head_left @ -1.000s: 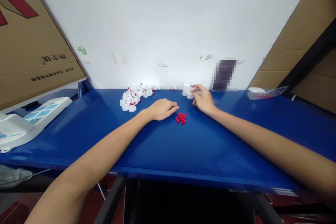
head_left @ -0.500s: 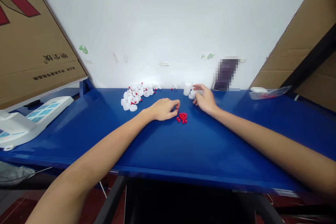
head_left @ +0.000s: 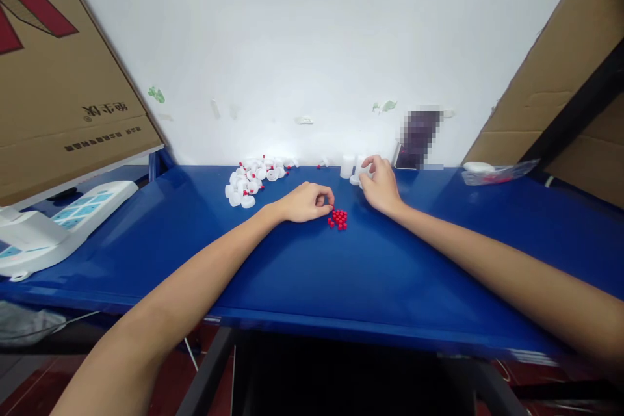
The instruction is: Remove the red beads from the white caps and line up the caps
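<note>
My left hand (head_left: pixel 307 201) rests over the blue table, with thumb and forefinger pinched on a small red cap (head_left: pixel 333 208) at the edge of a pile of red caps (head_left: pixel 340 217). Near the wall, my right hand (head_left: pixel 380 185) curls its thumb and forefinger around a white round plastic cap (head_left: pixel 366 171), partly hidden by the fingers. Just left of those fingers stand a white cylinder (head_left: pixel 347 166) and a white disc-shaped piece (head_left: pixel 355 180). A heap of white round caps with red tips (head_left: pixel 251 179) lies left of my left hand.
The blue table (head_left: pixel 312 279) meets a white wall. A single white piece with a red tip (head_left: pixel 324 162) lies at the back. A phone-like dark object (head_left: pixel 416 143) leans there, blurred. At right is a clear plastic bag (head_left: pixel 500 173); at left, a white device with blue keys (head_left: pixel 82 214).
My left thumb and forefinger have come together at the red pile. The right thumb and forefinger have drawn closer around a white cap.
</note>
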The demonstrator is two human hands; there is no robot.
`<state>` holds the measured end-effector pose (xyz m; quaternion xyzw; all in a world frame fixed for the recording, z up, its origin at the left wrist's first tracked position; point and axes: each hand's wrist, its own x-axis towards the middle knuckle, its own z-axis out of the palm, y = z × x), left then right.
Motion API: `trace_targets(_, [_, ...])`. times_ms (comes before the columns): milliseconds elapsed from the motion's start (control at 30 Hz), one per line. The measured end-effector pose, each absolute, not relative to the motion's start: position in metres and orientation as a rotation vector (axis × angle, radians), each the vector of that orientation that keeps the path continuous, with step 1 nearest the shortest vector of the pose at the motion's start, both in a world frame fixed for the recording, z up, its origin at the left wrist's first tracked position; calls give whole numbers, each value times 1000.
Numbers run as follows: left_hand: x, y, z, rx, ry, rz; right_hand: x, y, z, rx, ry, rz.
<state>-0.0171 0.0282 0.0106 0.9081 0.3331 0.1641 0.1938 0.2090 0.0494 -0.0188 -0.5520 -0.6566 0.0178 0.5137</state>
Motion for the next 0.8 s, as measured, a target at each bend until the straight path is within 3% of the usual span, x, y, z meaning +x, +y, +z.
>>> trace_targets(233, [-17, 23, 17, 2602, 909, 396, 207, 43, -14, -1287, -1662, 303])
trace_targets(800, [-26, 29, 22, 2291, 869, 286, 200, 32, -12, -1309, -1949, 218])
